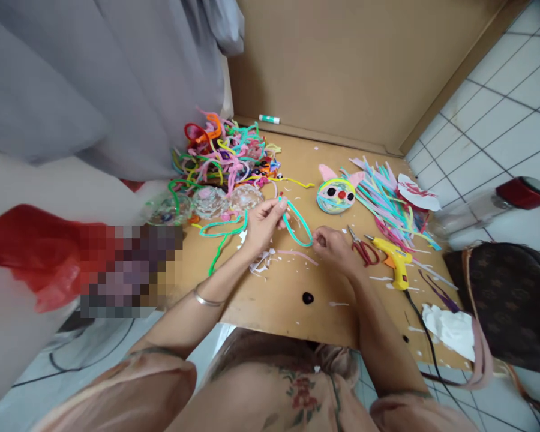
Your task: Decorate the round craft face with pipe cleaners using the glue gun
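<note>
A teal pipe cleaner (302, 243), bent into a narrow loop, stretches between my two hands above the table. My left hand (263, 225) pinches its upper left end between thumb and fingers. At the lower right bend, my right hand (335, 247) is closed on the same pipe cleaner. Beyond them sits a round animal face (335, 197) with pink ears, black eyes and a red nose. Just right of my right hand lie red-handled scissors (364, 251) and a yellow hot glue gun (396, 261). A black pompom-like piece (308, 298) lies nearer to me.
Tangled colourful pipe cleaners (225, 153) heap at the back left, with clear plastic balls (209, 202) before them. Straight pipe cleaners (380, 198) lie at the right. A glue stick (269, 119) rests by the back board. A brown handbag (508, 300) and crumpled tissue (450, 330) stand right.
</note>
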The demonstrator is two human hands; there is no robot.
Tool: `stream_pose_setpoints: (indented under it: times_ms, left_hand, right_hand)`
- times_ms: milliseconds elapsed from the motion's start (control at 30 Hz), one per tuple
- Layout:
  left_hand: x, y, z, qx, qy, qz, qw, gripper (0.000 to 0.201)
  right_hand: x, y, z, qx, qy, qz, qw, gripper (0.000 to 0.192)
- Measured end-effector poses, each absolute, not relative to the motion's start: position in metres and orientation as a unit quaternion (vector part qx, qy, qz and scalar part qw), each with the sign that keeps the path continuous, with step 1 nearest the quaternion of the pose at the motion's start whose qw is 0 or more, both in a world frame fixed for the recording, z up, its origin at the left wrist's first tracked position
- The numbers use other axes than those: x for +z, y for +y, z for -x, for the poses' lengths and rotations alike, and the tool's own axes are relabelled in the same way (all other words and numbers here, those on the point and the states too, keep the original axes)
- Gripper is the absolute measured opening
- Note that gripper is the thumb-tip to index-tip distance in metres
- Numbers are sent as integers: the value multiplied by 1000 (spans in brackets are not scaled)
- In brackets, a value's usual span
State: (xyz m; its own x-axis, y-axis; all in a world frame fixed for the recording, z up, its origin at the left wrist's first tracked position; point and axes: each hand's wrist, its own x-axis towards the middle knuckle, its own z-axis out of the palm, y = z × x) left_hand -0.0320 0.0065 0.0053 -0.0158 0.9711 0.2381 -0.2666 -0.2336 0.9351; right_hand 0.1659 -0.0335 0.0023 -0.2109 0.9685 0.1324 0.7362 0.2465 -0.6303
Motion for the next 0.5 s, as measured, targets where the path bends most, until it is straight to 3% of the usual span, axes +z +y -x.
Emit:
stream_pose_setpoints:
  times_ms: [500]
  left_hand:
    - [-1,17,34,647,332,-436,530,50]
  right_hand:
    - [-2,-32,-165,242,-747,565,252,10]
